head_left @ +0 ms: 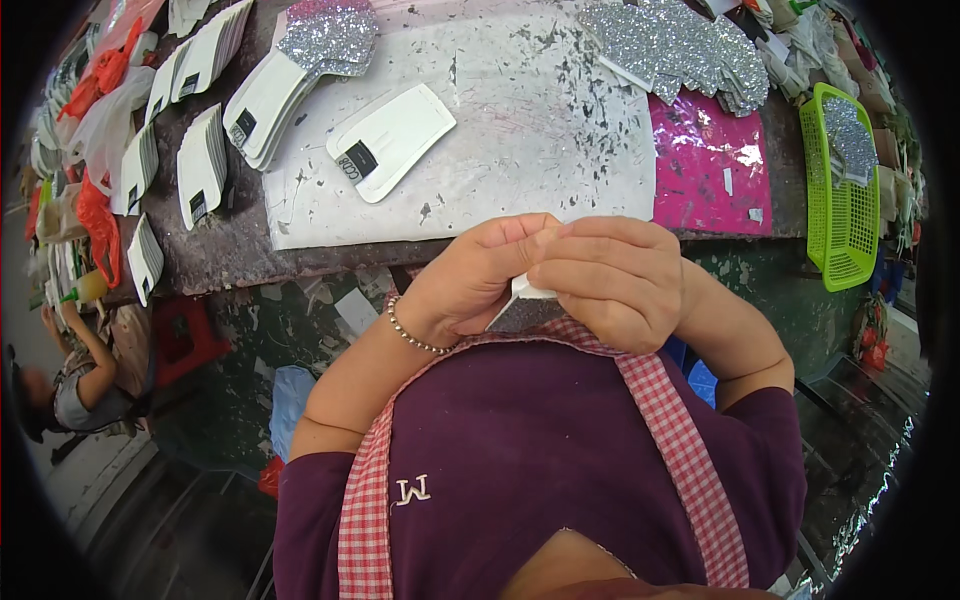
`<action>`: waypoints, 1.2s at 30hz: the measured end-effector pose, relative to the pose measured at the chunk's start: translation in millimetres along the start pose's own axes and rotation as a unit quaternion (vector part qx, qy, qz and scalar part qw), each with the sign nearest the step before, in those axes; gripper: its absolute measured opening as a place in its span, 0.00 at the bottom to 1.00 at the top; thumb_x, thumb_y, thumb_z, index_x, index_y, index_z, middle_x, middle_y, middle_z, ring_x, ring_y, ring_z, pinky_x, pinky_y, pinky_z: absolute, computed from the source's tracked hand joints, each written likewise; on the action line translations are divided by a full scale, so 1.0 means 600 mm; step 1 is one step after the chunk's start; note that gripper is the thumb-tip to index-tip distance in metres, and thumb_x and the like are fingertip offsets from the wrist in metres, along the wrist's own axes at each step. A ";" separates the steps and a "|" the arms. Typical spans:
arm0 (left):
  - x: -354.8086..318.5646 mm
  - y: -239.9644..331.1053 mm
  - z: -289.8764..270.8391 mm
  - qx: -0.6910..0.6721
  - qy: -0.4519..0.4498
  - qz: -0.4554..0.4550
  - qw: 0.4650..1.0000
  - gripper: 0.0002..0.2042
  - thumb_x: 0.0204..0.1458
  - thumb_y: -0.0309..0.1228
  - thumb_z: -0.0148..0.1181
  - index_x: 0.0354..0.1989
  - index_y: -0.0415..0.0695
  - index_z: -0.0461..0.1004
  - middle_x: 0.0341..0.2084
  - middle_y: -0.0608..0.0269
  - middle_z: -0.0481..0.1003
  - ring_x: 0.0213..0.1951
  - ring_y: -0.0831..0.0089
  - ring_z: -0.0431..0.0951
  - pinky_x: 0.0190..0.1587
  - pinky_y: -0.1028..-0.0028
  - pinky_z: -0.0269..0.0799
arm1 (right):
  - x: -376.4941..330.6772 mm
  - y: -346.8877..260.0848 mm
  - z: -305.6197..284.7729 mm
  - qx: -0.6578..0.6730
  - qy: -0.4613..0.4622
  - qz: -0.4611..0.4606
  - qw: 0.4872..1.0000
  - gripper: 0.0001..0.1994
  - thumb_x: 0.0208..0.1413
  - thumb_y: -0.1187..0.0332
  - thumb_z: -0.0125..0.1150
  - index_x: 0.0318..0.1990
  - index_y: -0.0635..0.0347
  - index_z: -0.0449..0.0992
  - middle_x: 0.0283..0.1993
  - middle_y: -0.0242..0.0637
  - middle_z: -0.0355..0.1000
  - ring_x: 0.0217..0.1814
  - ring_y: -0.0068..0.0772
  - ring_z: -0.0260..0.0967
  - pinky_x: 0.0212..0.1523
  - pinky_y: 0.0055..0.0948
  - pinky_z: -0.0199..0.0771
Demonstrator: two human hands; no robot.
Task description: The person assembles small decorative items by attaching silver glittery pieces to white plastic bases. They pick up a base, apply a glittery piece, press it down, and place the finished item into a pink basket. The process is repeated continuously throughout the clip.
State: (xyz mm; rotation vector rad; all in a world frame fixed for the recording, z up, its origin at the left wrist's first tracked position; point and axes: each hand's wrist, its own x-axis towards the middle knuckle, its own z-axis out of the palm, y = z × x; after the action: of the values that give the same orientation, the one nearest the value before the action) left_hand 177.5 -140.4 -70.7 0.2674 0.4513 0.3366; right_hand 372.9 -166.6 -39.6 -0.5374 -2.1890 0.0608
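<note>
Close to my chest, just off the near table edge, both hands meet over a small silver-glitter piece with a white edge. My left hand is closed on its left side, a beaded bracelet at the wrist. My right hand pinches the piece from the right, fingertips touching those of the left. Much of the piece is hidden behind the fingers. Beyond them, a white shaped piece with a black rectangle lies alone on the white, paint-specked sheet.
Stacks of white pieces stand at the left. Silver-glitter pieces rest at the back left, and a fanned pile of glitter pieces at the back right. A pink sheet and green basket are at right. Another person sits far left.
</note>
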 end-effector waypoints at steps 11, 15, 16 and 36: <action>-0.003 -0.014 0.004 0.043 -0.006 0.073 0.996 0.15 0.71 0.40 0.48 0.52 0.40 0.71 0.40 0.67 0.77 0.41 0.82 0.77 0.46 0.78 0.76 | 0.006 -0.008 -0.012 0.054 0.032 0.072 0.995 0.08 0.44 0.80 0.65 0.33 0.61 0.74 0.37 0.42 0.79 0.33 0.37 0.79 0.32 0.34 0.82; -0.007 0.007 0.004 0.208 0.105 0.222 0.947 0.19 0.71 0.42 0.47 0.58 0.39 0.69 0.43 0.66 0.77 0.41 0.79 0.77 0.50 0.74 0.75 | 0.009 0.020 -0.027 0.124 -0.035 0.221 0.967 0.10 0.47 0.80 0.69 0.37 0.62 0.76 0.35 0.42 0.78 0.34 0.41 0.79 0.32 0.32 0.80; -0.006 0.008 0.000 0.339 0.118 0.288 0.888 0.19 0.67 0.41 0.53 0.56 0.38 0.71 0.43 0.65 0.78 0.42 0.77 0.77 0.49 0.74 0.73 | 0.004 0.022 -0.025 0.140 -0.041 0.269 0.952 0.10 0.47 0.79 0.70 0.37 0.63 0.76 0.35 0.41 0.78 0.35 0.42 0.78 0.34 0.32 0.80; -0.003 0.158 -0.081 0.790 0.362 0.422 0.259 0.11 0.55 0.31 0.66 0.42 0.38 0.78 0.35 0.56 0.79 0.40 0.63 0.77 0.42 0.67 0.72 | -0.037 0.027 0.003 0.460 0.245 0.644 0.560 0.21 0.57 0.73 0.69 0.57 0.68 0.73 0.50 0.42 0.77 0.50 0.31 0.77 0.52 0.32 0.78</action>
State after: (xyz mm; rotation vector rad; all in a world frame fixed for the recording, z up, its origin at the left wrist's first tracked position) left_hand 128.8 -46.5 -81.3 2.5874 1.5068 1.0000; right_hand 389.4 -160.4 -61.1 -1.1756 -0.5607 1.5234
